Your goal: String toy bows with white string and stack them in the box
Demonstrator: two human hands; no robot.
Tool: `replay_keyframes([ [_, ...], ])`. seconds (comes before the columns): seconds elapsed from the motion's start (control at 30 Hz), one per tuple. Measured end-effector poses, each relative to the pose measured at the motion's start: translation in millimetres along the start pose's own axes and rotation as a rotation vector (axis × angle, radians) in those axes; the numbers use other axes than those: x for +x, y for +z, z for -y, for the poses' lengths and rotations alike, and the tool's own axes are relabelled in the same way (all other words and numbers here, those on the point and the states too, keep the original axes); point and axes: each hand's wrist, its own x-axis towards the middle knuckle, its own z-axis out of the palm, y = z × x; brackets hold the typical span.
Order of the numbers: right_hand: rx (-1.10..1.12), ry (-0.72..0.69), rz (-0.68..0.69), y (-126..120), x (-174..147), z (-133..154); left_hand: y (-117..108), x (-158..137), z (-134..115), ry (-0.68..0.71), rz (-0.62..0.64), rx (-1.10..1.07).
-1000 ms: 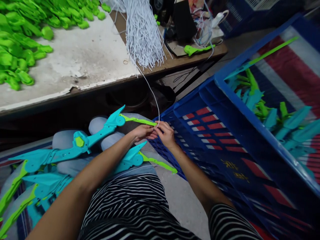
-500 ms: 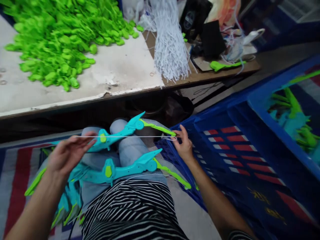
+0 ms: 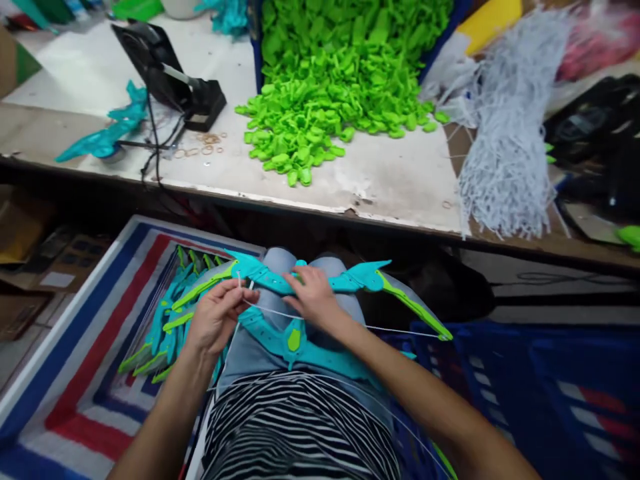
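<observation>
A turquoise toy bow [image 3: 357,277] with lime-green limbs lies across my knees. My right hand [image 3: 317,300] is closed over its middle, partly hiding the grip. With finger and thumb pinched together, my left hand [image 3: 220,313] holds the free end of a white bowstring [image 3: 395,329] beside the left limb. From there the string runs under my right hand to the tip of the right limb, where it is attached. A second turquoise bow [image 3: 320,357] rests on my lap, nearer my body, partly covered by my right forearm.
Several bows [image 3: 173,320] lie in a striped-lined bin [image 3: 75,373] at my left. On the worktable [image 3: 400,180] are a heap of lime-green parts [image 3: 320,120], a bundle of white strings [image 3: 515,127] and a black stand [image 3: 175,80]. Blue crates [image 3: 500,353] stand at right.
My view has swung left. My right hand has gone from the right limb's tip to the bow's middle. My left hand now pinches the string's end near the left limb.
</observation>
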Motion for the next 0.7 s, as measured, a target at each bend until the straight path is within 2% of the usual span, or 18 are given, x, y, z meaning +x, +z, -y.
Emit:
replay_keyframes([
  [0.1,0.003,-0.008,0.307,16,52,26,-2,-5,-5,-0.023,0.049,-0.018],
  [0.17,0.053,0.001,0.413,14,67,21,-8,-6,-10,0.052,0.028,-0.013],
  [0.33,0.462,-0.011,0.629,-1,80,-26,-43,11,-21,0.361,-0.265,0.100],
  [0.47,0.709,0.032,0.683,4,84,-43,-68,38,-34,0.450,-0.415,0.181],
  [0.7,0.757,0.100,0.702,11,84,-44,-80,59,-49,0.444,-0.435,0.336],
])
